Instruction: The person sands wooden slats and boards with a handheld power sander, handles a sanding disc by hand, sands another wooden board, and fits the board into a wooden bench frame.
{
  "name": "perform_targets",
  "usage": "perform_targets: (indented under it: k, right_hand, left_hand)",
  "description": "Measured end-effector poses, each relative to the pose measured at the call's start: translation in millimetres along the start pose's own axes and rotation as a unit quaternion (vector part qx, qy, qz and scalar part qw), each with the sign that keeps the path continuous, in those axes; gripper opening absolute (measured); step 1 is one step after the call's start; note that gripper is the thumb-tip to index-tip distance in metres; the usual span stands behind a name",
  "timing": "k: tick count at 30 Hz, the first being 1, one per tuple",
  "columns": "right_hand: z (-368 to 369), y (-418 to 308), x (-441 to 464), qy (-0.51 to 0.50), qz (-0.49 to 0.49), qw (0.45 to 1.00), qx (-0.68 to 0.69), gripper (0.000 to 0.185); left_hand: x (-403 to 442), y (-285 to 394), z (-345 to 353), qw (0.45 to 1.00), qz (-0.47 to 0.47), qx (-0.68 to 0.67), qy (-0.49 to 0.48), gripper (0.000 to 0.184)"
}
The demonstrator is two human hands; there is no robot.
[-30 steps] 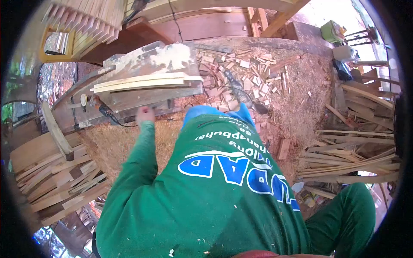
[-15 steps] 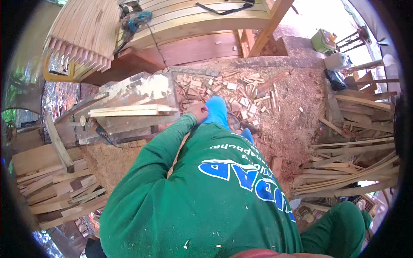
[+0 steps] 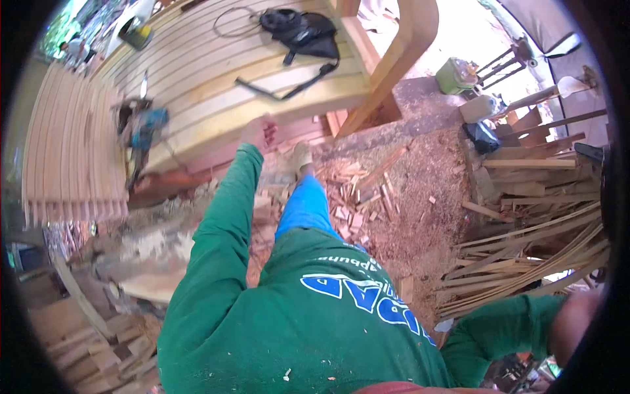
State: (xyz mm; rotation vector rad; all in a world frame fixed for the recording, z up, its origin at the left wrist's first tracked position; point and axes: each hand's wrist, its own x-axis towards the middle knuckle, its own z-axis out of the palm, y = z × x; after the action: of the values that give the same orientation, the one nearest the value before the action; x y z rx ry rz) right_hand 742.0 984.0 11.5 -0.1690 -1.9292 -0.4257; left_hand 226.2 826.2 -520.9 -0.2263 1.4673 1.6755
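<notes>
My left hand (image 3: 261, 131) is stretched forward beside the front edge of a slatted wooden bench (image 3: 223, 108), its fingers loosely curled with small gaps and nothing visible in them. Left of that hand, a blue power tool (image 3: 149, 126) rests by the slats. A black bag (image 3: 305, 33) with a strap lies on the bench beyond the hand. At the lower right, my right hand (image 3: 577, 325) is blurred and cut by the dark image border, so its fingers cannot be made out.
Wood offcuts (image 3: 354, 203) and sawdust cover the ground around my foot (image 3: 302, 157). Long strips (image 3: 525, 246) are piled at right. Slatted wood (image 3: 75, 144) stands at left. A green container (image 3: 456, 75) is at upper right. Another person (image 3: 77, 49) is far off at upper left.
The view has moved forward towards the slatted bench, showing more of it and the bag. My left hand has reached forward from beside my leg. My right hand has come into view.
</notes>
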Motion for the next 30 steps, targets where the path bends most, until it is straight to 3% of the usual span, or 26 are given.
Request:
perform_targets:
  k: [2, 4, 5, 6, 8, 10, 11, 12, 13, 16, 17, 22, 26, 28, 29, 30]
  right_hand:
    - [88.8, 20.9, 9.3, -0.052, 0.022, 0.998, -0.007, 0.056]
    - [192.7, 43.4, 8.2, -0.158, 0.151, 0.973, -0.076, 0.04]
    - [257.3, 53.5, 4.7, -0.167, 0.239, 0.956, -0.014, 0.046]
    - [321.5, 63.5, 1.4, -0.164, 0.328, 0.929, 0.042, 0.054]
    - [418.5, 84.0, 0.2, -0.292, 0.33, 0.898, 0.001, 0.06]
    - [491.7, 100.4, -5.3, -0.375, 0.261, 0.887, -0.066, 0.061]
    - [510.6, 100.8, -5.7, -0.368, 0.331, 0.869, -0.017, 0.06]
    - [525.2, 99.6, -4.2, -0.358, 0.397, 0.844, 0.032, 0.059]
    - [537.6, 100.1, -2.8, -0.342, 0.459, 0.816, 0.079, 0.058]
    - [533.9, 103.3, -8.8, -0.334, 0.468, 0.815, 0.071, 0.052]
    - [532.8, 102.9, -10.4, -0.333, 0.485, 0.804, 0.081, 0.051]
    - [537.0, 94.5, -6.3, -0.318, 0.54, 0.772, 0.108, 0.051]
    - [539.6, 93.7, -6.2, -0.319, 0.565, 0.752, 0.112, 0.056]
    - [536.2, 94.7, -7.6, -0.325, 0.573, 0.744, 0.113, 0.06]
    - [537.3, 95.9, -6.7, -0.335, 0.568, 0.746, 0.092, 0.065]
    - [537.3, 95.4, -6.0, -0.334, 0.58, 0.737, 0.093, 0.066]
  left_hand:
    - [80.3, 58.8, 38.3, 0.999, 0.02, -0.036, 0.029, 0.047]
    - [153.7, 108.1, 74.1, 0.996, 0.05, -0.034, 0.07, 0.058]
    - [190.2, 128.2, 90.9, 0.992, 0.041, -0.011, 0.119, 0.069]
    - [231.4, 144.4, 102.1, 0.994, 0.008, 0.015, 0.107, 0.071]
    - [303.4, 161.6, 112.9, 0.996, -0.023, 0.041, 0.076, 0.073]
    - [349.0, 168.2, 133.2, 1.0, 0.003, 0.005, 0.03, 0.068]
    - [361.4, 164.2, 148.1, 0.999, 0.028, -0.031, 0.004, 0.064]
    - [364.2, 166.3, 163.8, 0.996, 0.054, -0.07, -0.02, 0.06]
    - [362.7, 170.7, 169.6, 0.996, -0.007, -0.084, -0.037, 0.052]
    - [360.7, 177.8, 185.3, 0.983, -0.049, -0.166, -0.06, 0.047]
    - [386.2, 163.8, 175.4, 0.959, -0.142, -0.218, -0.111, 0.043]
    - [346.0, 212.4, 207.6, 0.971, -0.154, -0.167, -0.072, 0.039]
    - [348.0, 241.2, 205.3, 0.977, -0.09, -0.152, -0.119, 0.044]
    - [354.8, 266.3, 208.4, 0.972, -0.092, -0.15, -0.153, 0.043]
    - [342.1, 305.3, 221.1, 0.963, -0.14, -0.163, -0.161, 0.046]
    - [340.7, 329.8, 230.5, 0.977, -0.053, -0.133, -0.16, 0.046]
